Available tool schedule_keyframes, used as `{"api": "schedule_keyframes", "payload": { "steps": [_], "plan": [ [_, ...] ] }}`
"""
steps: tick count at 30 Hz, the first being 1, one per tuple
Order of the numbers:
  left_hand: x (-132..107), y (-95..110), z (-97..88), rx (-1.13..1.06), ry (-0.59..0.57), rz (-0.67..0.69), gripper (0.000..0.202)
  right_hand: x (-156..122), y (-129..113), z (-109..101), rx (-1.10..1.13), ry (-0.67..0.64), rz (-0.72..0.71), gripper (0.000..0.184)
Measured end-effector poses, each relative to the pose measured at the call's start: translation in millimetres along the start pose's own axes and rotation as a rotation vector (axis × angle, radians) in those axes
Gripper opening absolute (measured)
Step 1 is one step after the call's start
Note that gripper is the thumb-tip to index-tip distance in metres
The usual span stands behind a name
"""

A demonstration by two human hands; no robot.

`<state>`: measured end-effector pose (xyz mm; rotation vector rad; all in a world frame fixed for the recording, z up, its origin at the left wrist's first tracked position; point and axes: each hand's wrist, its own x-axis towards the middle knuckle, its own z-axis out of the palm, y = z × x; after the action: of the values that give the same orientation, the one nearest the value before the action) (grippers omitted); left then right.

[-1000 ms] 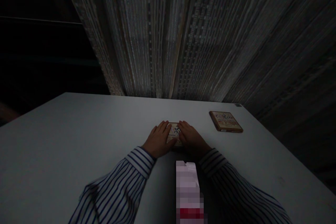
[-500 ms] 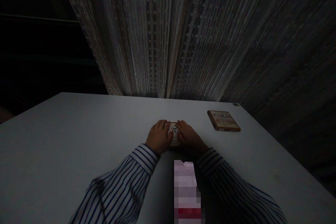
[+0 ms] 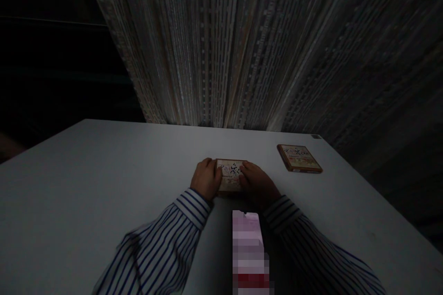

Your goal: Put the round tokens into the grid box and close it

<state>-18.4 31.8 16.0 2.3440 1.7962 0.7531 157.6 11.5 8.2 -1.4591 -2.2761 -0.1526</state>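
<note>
A flat square box (image 3: 229, 177) with brown edges and dark brush lettering on a pale lid is in the middle of the white table. My left hand (image 3: 206, 179) grips its left side, the thumb along the lid's edge. On the opposite side my right hand (image 3: 258, 182) is closed round the box, fingers over the lid's right part. Both sleeves are striped. The box's underside is hidden, so I cannot tell whether it touches the table.
A second, similar flat box (image 3: 299, 158) lies at the right on the white table (image 3: 145, 161). Between my forearms is a lit phone (image 3: 249, 239), partly pixelated. Behind the table hangs a string curtain (image 3: 221, 55). At the far left edge, a blurred skin-toned shape (image 3: 8, 147) shows.
My hands have moved apart from over the lid to the box's two sides, and more of the lid shows. The view has shifted slightly.
</note>
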Motion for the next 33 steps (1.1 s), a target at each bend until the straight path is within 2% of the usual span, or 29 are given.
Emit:
{"api": "schedule_keyframes", "payload": {
  "steps": [2, 5, 11, 14, 19, 25, 33],
  "plan": [
    [-2, -3, -6.1, 0.067, -0.037, -0.057, 0.039, 0, -2, -3, -0.019, -0.003, 0.035, 0.031],
    [-3, -6, -11.3, 0.094, -0.101, -0.047, 0.043, -1, -3, -6, -0.025, -0.028, 0.067, 0.032],
    [-3, -4, -11.7, 0.020, -0.207, -0.079, 0.045, 0, 4, -6, -0.032, -0.142, 0.069, 0.031],
    [-4, -1, -14.8, 0.001, -0.248, -0.132, 0.045, 0, 8, -7, -0.003, -0.150, 0.093, 0.031],
    [-5, 3, -18.1, 0.015, -0.246, -0.143, 0.044, -2, 10, -10, 0.047, -0.111, 0.143, 0.030],
    [-5, 4, -17.9, -0.029, -0.269, -0.129, 0.043, -1, 8, -14, 0.049, -0.167, 0.208, 0.031],
    [-1, 6, -23.4, -0.159, -0.346, -0.181, 0.040, 2, 7, -21, 0.108, -0.249, 0.293, 0.034]
  ]
}}
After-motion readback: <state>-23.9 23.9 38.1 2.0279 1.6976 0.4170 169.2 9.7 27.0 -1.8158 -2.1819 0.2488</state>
